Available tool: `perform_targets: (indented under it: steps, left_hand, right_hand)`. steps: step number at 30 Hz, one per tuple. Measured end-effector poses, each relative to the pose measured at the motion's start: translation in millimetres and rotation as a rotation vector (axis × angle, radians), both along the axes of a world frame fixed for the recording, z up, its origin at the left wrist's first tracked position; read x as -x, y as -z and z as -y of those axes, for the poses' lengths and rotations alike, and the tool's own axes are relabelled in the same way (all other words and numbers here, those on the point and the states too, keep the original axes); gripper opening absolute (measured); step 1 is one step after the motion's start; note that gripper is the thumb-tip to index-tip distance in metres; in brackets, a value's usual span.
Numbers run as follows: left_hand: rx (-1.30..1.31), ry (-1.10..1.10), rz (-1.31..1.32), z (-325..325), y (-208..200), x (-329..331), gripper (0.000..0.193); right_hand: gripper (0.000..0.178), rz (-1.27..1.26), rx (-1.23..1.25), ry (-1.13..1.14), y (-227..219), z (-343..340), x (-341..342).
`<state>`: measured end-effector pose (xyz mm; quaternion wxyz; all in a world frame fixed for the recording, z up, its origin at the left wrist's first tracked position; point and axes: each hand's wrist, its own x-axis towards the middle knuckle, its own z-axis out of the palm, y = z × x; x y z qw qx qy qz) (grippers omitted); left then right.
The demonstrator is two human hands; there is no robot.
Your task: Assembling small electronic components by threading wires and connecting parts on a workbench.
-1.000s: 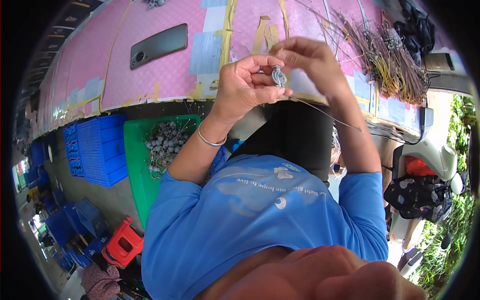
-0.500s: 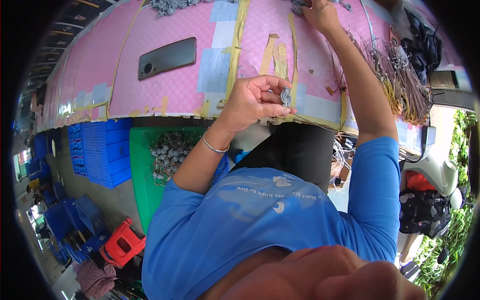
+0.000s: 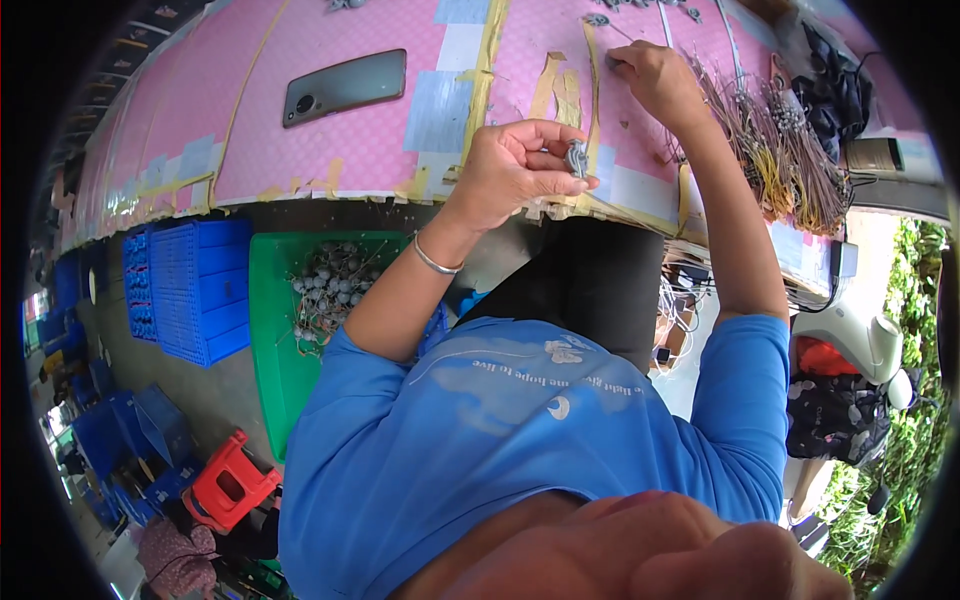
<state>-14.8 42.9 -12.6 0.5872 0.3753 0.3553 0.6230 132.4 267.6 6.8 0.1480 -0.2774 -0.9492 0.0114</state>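
My left hand (image 3: 515,170) is over the table's near edge, its thumb and fingers closed on a small grey moulded part (image 3: 577,158). A silver bangle circles that wrist. Farther out, on the right side of the table, my right hand (image 3: 657,85) has its fingertips pressed together on another small grey part (image 3: 613,63), partly hidden by the fingers. Just beyond it lies a loose grey part (image 3: 597,20), and several more rest along the far edge.
A phone (image 3: 345,87) lies on the pink, taped table covering (image 3: 260,150). Bundled thin wires (image 3: 790,165) spread at the right. Below the table's left side stands a green bin (image 3: 265,340) with grey parts, beside stacked blue crates (image 3: 195,290). A red stool (image 3: 232,480) stands lower left.
My right hand has drawn back from the far edge toward me with a grey part at its fingertips. My left hand keeps its grey part. The whole view has shifted slightly.
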Motion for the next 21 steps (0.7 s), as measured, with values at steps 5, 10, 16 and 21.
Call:
perform_targets:
  steps: [5,10,16,21]
  left_hand:
    - [-0.047,-0.163,-0.025,17,-6,-5,0.041]
    - [-0.086,-0.278,-0.159,38,-10,-9,0.039]
    - [-0.093,-0.257,-0.269,46,-16,-12,0.043]
    - [-0.075,-0.297,-0.446,51,-14,-19,0.042]
  right_hand:
    - [0.025,-0.354,0.179,-0.04,-14,74,-2]
    - [0.025,-0.604,0.794,-0.015,-28,165,-22]
    - [0.026,-0.678,0.983,-0.029,-37,189,-36]
    - [0.02,-0.633,0.802,-0.062,-36,194,-41]
